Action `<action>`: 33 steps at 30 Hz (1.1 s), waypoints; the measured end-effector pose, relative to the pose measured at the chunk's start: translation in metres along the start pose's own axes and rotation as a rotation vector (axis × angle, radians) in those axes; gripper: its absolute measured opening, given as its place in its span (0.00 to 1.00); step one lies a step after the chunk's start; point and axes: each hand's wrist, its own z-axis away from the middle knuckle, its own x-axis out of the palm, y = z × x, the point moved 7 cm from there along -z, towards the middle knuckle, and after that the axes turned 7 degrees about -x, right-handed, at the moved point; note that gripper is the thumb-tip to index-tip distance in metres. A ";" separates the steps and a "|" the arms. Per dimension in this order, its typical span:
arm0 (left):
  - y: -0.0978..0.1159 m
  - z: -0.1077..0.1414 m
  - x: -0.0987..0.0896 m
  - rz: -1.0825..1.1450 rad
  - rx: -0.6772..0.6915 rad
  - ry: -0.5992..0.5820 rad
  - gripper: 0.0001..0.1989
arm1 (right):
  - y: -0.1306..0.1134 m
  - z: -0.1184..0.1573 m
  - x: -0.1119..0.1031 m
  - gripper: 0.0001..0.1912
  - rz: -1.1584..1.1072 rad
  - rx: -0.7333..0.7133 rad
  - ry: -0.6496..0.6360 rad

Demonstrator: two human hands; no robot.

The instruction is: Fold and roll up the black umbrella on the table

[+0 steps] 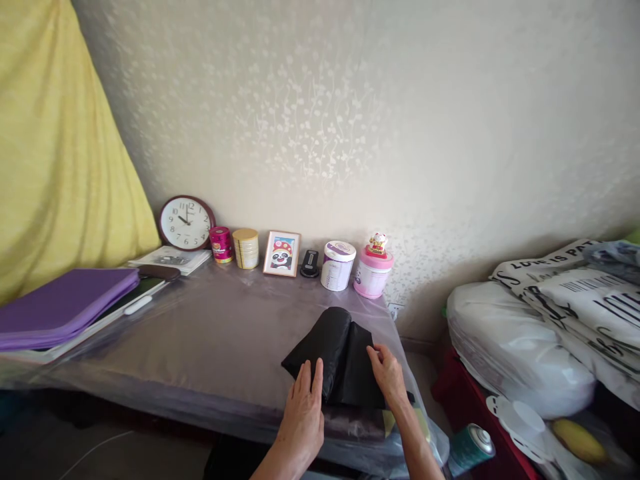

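Sheeting (320,340), black and partly folded, lies at the right end of the table (215,333), my left hand (303,420) flat against it, my right (390,377) pinching its flap; an uneven pull could skew the layers.

The bench (220,333) is brownish-grey under clear plastic sheeting. A limp folded sheet (320,343) on it is plain black. The stacked flat folders (70,303) are purple, the draped cloth curtain (60,153) yellow. The round wall clock (187,223) has a dark red rim, white face and black numerals. Pale leafy sprigs pattern the light grey wall (450,133). The squat cylindrical tub (373,277) is pink and white, its lid pink.
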 end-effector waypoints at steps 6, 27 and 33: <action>0.002 0.001 0.000 -0.026 -0.025 -0.004 0.41 | 0.029 0.005 0.003 0.21 -0.262 0.083 0.015; 0.003 -0.001 0.001 -0.029 -0.049 -0.040 0.41 | 0.006 0.007 0.006 0.25 -0.667 0.212 -0.120; 0.006 0.002 -0.006 -0.029 -0.045 -0.029 0.41 | -0.041 -0.004 0.014 0.22 -0.776 0.195 -0.155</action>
